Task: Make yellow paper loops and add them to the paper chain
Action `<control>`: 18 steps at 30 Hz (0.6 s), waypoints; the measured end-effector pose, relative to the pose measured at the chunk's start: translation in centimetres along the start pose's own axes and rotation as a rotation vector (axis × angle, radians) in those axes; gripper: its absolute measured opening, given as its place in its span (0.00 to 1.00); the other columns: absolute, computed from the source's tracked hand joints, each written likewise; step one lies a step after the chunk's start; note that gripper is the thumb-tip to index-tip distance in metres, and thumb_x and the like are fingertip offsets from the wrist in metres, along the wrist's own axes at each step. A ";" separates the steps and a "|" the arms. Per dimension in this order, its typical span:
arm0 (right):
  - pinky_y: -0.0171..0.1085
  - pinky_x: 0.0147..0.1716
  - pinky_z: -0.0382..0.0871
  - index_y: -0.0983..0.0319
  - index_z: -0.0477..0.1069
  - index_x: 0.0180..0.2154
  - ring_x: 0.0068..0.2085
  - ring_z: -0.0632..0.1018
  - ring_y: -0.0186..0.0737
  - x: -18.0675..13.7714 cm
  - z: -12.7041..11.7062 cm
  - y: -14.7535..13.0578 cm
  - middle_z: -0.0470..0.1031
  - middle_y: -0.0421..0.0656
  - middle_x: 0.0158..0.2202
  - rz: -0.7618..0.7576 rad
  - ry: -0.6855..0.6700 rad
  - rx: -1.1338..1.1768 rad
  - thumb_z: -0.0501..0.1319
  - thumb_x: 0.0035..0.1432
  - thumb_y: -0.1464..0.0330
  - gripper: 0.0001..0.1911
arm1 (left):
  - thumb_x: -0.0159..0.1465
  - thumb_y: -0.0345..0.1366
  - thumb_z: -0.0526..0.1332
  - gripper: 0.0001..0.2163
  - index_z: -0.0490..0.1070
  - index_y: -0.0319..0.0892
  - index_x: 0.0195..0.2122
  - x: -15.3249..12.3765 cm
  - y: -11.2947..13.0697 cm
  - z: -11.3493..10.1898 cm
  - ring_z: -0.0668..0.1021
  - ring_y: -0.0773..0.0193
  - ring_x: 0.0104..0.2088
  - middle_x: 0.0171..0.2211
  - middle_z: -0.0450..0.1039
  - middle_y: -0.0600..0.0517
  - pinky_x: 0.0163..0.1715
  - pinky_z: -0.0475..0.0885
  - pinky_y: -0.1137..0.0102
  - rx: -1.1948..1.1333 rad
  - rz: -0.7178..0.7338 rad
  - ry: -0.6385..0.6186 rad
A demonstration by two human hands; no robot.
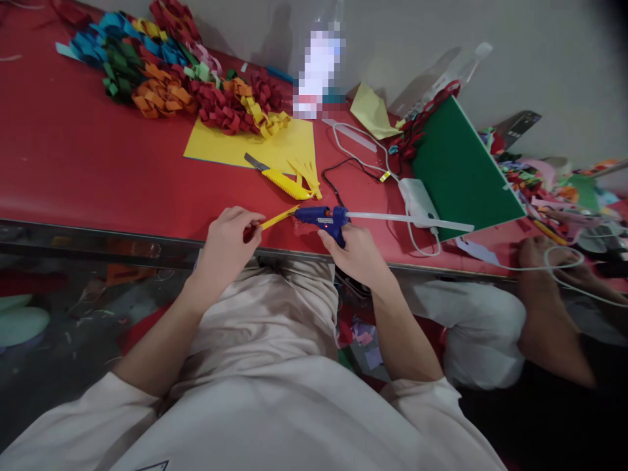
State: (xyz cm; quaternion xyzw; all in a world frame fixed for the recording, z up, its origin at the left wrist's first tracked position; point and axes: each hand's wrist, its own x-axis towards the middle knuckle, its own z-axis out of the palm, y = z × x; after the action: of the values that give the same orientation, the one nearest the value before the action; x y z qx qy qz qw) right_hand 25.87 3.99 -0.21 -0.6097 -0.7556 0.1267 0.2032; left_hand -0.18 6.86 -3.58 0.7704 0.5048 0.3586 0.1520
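My left hand [228,242] pinches one end of a narrow yellow paper strip [279,218]. The strip's far end is at the nozzle of a blue glue gun [316,215]; whether the two touch I cannot tell. Wrapped round the gun's handle is my right hand [356,252]. A long white glue stick [407,219] sticks out of the gun's back, and a small red light shows on its body. Just beyond the gun lie a yellow box cutter [286,183] with its blade out and several loose yellow strips [308,175].
Paper chains [164,91] in many colours lie at the back left, partly over a yellow sheet [206,145]. A green board [464,170] leans beside a white power strip [417,199] with cords. Another person's hands [537,261] are at the right, near paper scraps.
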 end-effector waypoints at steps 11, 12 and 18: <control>0.36 0.27 0.54 0.59 0.62 0.27 0.23 0.67 0.36 0.1 -0.1 0.0 0.69 0.41 0.23 -0.003 0.018 0.012 0.56 0.69 0.57 0.19 | 0.65 0.29 0.62 0.08 0.79 0.43 0.43 -0.2 -0.1 -0.2 0.81 0.61 0.41 0.40 0.80 0.51 0.44 0.75 0.69 -0.012 -0.010 0.008; 0.36 0.27 0.54 0.59 0.63 0.28 0.23 0.68 0.37 0.0 0.0 -0.2 0.69 0.41 0.23 -0.007 0.013 0.015 0.55 0.69 0.57 0.19 | 0.65 0.29 0.62 0.08 0.79 0.43 0.43 -0.2 -0.1 -0.2 0.81 0.61 0.41 0.40 0.81 0.51 0.44 0.75 0.69 -0.010 -0.012 0.009; 0.36 0.30 0.58 0.60 0.69 0.30 0.26 0.73 0.40 -0.2 0.3 -1.7 0.73 0.43 0.25 -0.053 -0.040 0.044 0.55 0.70 0.59 0.18 | 0.64 0.29 0.63 0.08 0.79 0.43 0.42 -0.2 -0.2 -0.1 0.81 0.62 0.39 0.39 0.81 0.51 0.44 0.75 0.69 -0.010 -0.021 0.015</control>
State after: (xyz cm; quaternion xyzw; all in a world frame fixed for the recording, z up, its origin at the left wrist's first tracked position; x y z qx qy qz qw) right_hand 24.28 3.46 0.30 -0.5823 -0.7723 0.1501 0.2048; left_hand -0.45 6.73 -3.70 0.7617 0.5121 0.3652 0.1557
